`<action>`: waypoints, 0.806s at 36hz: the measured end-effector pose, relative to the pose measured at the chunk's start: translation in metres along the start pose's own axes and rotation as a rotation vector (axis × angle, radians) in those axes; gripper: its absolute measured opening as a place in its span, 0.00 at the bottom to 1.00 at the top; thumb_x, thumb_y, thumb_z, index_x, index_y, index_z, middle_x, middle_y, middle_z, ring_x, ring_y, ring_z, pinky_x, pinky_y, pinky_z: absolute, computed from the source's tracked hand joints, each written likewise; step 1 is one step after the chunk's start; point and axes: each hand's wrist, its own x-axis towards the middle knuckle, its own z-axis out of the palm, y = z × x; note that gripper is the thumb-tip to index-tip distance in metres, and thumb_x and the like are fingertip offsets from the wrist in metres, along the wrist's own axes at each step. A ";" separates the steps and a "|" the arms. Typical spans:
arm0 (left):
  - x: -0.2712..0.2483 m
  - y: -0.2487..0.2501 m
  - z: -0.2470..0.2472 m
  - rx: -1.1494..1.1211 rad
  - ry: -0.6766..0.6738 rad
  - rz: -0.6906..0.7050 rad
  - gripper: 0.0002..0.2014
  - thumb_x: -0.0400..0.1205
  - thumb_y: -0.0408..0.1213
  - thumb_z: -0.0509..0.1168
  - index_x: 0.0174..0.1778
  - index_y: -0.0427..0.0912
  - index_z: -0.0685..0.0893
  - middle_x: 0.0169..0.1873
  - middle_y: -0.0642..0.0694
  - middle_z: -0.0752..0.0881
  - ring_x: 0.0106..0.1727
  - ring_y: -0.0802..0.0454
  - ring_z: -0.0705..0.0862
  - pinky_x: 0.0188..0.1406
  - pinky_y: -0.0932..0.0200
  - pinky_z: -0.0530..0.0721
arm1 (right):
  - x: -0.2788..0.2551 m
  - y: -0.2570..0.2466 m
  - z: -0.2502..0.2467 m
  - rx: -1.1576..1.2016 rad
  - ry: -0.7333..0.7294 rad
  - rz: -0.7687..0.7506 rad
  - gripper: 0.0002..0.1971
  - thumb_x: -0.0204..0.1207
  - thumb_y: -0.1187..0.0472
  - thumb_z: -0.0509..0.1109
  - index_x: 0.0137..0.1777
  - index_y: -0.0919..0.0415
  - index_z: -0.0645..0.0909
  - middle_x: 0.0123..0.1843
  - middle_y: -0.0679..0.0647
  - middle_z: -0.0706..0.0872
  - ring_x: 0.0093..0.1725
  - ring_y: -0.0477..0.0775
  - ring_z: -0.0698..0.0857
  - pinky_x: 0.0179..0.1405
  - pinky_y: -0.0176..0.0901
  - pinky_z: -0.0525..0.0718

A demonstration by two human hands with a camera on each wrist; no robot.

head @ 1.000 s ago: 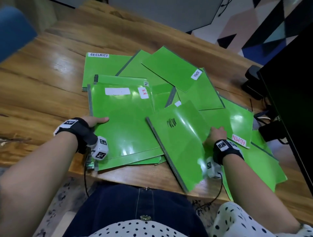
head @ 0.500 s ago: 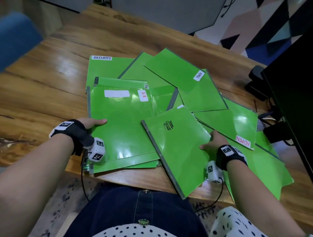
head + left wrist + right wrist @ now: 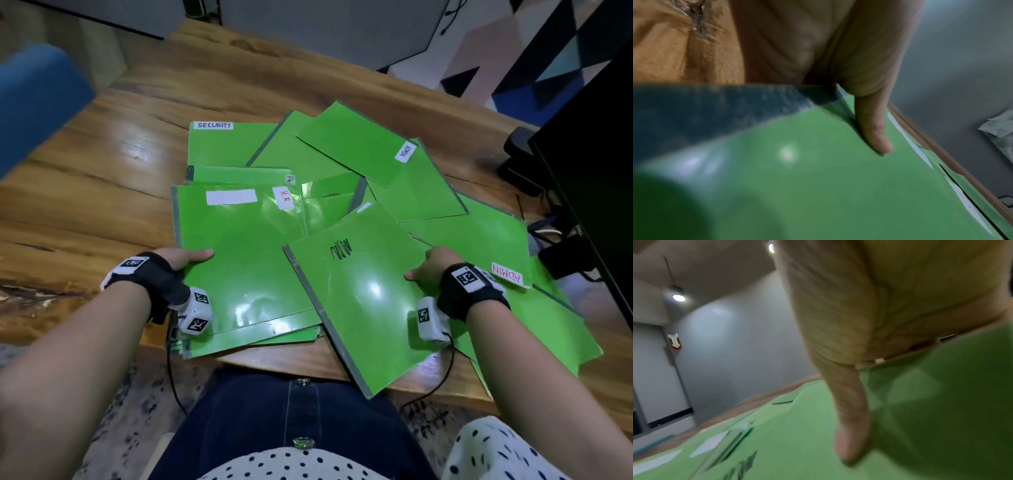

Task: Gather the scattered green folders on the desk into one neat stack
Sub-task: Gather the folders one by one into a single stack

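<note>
So the right hand (image 3: pixel 432 265) has one green folder (image 3: pixel 356 301) pinched at its right edge, thumb lying on top of the cover (the right wrist view shows that clearly), fingers tucked underneath where I can't see them. That folder sits skewed, its spine edge running from the middle of the desk down toward the near edge, and its near corner hangs out over the desk edge above the lap. The left hand (image 3: pixel 185 257) grips the left edge of the stack (image 3: pixel 239 260) the same way, thumb flat on the top cover, fingers hidden below. The stack is the pile with the H.R label, lying fairly square at the near left, also poking a bit over the near edge. What matters here: the stack lies straight to the left of the held folder, and the two already overlap at the folder's far left corner. My guess is the folder needs to swing so its long side lines up with the stack, then slide left on top. The rest are fanned out on the wooden desk (image 3: pixel 102 192) to the far right, several labelled ADMIN and one SECURITY, so there's plenty left to collect.
</note>
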 end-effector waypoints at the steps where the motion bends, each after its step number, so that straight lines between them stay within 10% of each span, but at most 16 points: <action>1: 0.000 -0.001 -0.001 0.009 -0.001 0.005 0.44 0.74 0.54 0.71 0.76 0.27 0.64 0.72 0.30 0.72 0.68 0.33 0.75 0.62 0.45 0.74 | -0.005 -0.003 -0.003 -0.043 -0.003 0.001 0.32 0.71 0.44 0.75 0.67 0.68 0.76 0.63 0.62 0.84 0.60 0.61 0.84 0.60 0.54 0.84; 9: 0.001 -0.001 -0.005 0.024 -0.035 0.023 0.43 0.75 0.55 0.70 0.75 0.26 0.66 0.69 0.30 0.75 0.60 0.35 0.77 0.55 0.47 0.74 | -0.044 -0.039 -0.056 0.257 0.121 -0.164 0.34 0.74 0.64 0.74 0.78 0.66 0.66 0.75 0.63 0.74 0.73 0.65 0.75 0.71 0.56 0.73; 16: 0.004 -0.003 -0.016 -0.005 -0.033 0.016 0.45 0.72 0.54 0.73 0.75 0.27 0.66 0.71 0.31 0.74 0.67 0.33 0.76 0.63 0.44 0.75 | -0.075 -0.076 -0.107 0.080 0.423 -0.330 0.19 0.73 0.58 0.76 0.62 0.64 0.79 0.60 0.66 0.84 0.59 0.65 0.83 0.61 0.56 0.81; 24: 0.023 -0.013 -0.026 -0.003 -0.088 -0.011 0.53 0.58 0.55 0.81 0.71 0.24 0.71 0.66 0.31 0.79 0.63 0.34 0.80 0.62 0.48 0.77 | -0.099 -0.116 -0.146 -0.019 0.749 -0.438 0.18 0.76 0.64 0.70 0.65 0.61 0.79 0.56 0.64 0.85 0.55 0.66 0.85 0.55 0.55 0.81; 29: 0.010 -0.011 -0.022 0.055 -0.072 0.062 0.38 0.75 0.53 0.72 0.72 0.28 0.72 0.66 0.30 0.78 0.56 0.39 0.78 0.53 0.52 0.74 | -0.088 -0.143 -0.152 0.388 0.707 -0.391 0.15 0.77 0.63 0.69 0.63 0.63 0.77 0.57 0.61 0.84 0.58 0.62 0.83 0.58 0.51 0.80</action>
